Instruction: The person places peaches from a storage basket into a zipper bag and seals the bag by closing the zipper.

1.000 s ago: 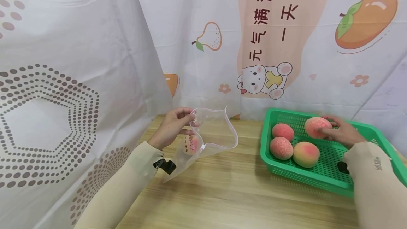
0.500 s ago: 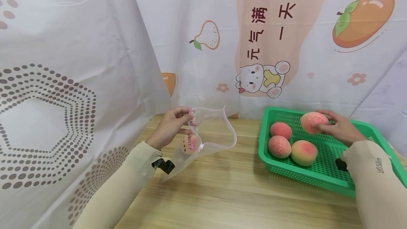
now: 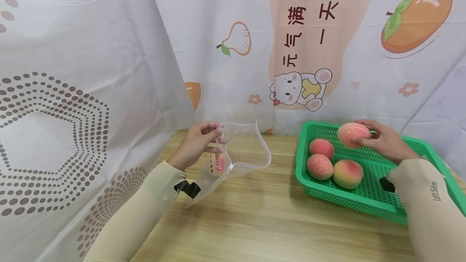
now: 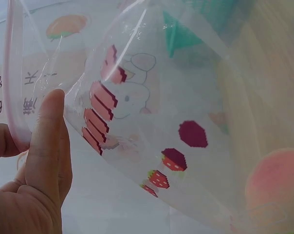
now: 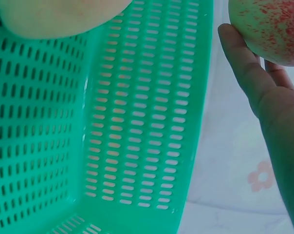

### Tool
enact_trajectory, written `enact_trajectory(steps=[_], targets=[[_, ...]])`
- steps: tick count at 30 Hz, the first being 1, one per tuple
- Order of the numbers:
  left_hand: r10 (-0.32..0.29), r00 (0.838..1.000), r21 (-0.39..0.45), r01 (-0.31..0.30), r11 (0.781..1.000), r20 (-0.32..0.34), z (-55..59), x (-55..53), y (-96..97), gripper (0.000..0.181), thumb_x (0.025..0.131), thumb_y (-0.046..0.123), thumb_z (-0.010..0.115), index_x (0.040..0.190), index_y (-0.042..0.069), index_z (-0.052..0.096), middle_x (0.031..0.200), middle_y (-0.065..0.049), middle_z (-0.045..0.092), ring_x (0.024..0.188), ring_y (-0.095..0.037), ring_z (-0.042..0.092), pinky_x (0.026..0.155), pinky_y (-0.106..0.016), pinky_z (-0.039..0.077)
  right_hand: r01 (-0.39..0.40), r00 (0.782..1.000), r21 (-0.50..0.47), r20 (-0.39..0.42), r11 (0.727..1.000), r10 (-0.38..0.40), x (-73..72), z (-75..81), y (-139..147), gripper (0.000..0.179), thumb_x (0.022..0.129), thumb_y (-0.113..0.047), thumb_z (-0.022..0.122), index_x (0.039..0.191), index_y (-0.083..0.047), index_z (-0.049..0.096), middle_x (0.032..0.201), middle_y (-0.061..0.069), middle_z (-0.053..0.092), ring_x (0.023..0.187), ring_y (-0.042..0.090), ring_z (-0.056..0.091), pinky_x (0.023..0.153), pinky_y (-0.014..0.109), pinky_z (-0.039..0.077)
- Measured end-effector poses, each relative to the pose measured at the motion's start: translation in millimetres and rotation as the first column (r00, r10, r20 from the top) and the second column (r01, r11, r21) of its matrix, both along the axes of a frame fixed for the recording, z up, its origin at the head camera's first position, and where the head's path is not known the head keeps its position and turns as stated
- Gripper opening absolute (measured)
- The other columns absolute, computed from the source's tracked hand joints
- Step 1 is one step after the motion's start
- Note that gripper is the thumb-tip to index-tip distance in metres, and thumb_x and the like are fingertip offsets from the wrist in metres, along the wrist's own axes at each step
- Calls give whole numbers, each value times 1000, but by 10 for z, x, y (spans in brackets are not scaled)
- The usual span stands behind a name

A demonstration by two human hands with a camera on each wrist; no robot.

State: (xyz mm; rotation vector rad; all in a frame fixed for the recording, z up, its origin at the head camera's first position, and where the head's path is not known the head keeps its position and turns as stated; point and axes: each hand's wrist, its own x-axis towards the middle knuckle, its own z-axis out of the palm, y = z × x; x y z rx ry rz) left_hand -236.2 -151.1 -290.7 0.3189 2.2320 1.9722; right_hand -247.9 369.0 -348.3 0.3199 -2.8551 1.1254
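Note:
My left hand pinches the rim of a clear zip bag and holds its mouth wide above the wooden table. One peach lies inside the bag; in the left wrist view it shows at the lower right. My right hand grips a pink-speckled peach, lifted just above the green perforated basket. Three more peaches lie in the basket.
The wooden table stretches between bag and basket. Printed white cloth with fruit and a cartoon bear hangs close behind and along the left side, hemming in the table.
My right hand has lifted the peach up out of the basket and a little to the left. The left hand and bag have stayed in place.

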Motion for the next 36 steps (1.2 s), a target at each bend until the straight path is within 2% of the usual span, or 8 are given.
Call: enact_trajectory(steps=[5,10,16,20,23,27,30,36], targets=[[-3,1000,1,3,1000,-2,-6,-7,9,26,101,7,57,122,-7,57,107,-18,60,87,-16,68,68,-33,63,-5,1000,2,-6,1000,5,-3,60,-91,68,98,-28,66,153,-3,34,144,20,42,92,-16,46,71,17,48],[-5,1000,4,5,1000,-5,-15,-6,15,26,101,8,58,122,-7,57,113,-25,58,87,-16,68,67,-32,63,-35,998,0,-49,999,35,7,105,-188,66,96,-25,69,150,-2,38,140,18,46,93,-12,49,71,17,49],[-6,1000,2,6,1000,-8,-26,-13,21,24,101,8,57,119,-7,58,113,-26,57,87,-15,69,67,-31,62,-87,991,-6,-100,996,86,14,157,-307,64,94,-21,72,148,-4,43,133,7,51,96,-5,53,73,14,48],[-9,1000,-3,9,1000,-11,-31,-23,27,25,101,9,57,121,-7,58,111,-23,58,88,-16,68,67,-31,62,-115,987,-21,-115,993,111,18,181,-385,63,93,-20,73,147,-5,45,129,0,53,98,-5,54,75,12,48],[-13,1000,-4,13,1000,-13,-32,-25,34,26,101,9,58,121,-7,58,109,-20,59,88,-16,68,68,-32,62,-119,987,-23,-112,993,115,22,193,-440,63,93,-21,73,147,-6,45,131,5,54,101,-5,52,76,10,47],[-17,1000,-8,17,1000,-15,-31,-26,42,27,101,10,58,121,-7,58,109,-20,59,88,-16,68,68,-31,62,-120,987,-6,-105,993,119,30,205,-507,64,93,-24,73,148,-8,44,135,14,54,108,11,54,77,11,47],[-16,1000,-9,16,1000,-14,-26,-28,50,27,101,10,58,121,-8,57,108,-19,59,87,-16,68,68,-31,62,-126,987,-2,-101,992,125,38,206,-553,65,93,-25,73,149,-9,44,137,15,54,109,18,54,78,12,48],[-6,1000,-5,6,1000,-4,-2,-22,73,26,101,8,58,121,-8,57,104,-15,60,86,-16,68,67,-30,62,-148,984,-22,-108,989,145,39,223,-661,64,92,-23,75,148,-10,46,136,11,55,104,4,54,78,15,49]])
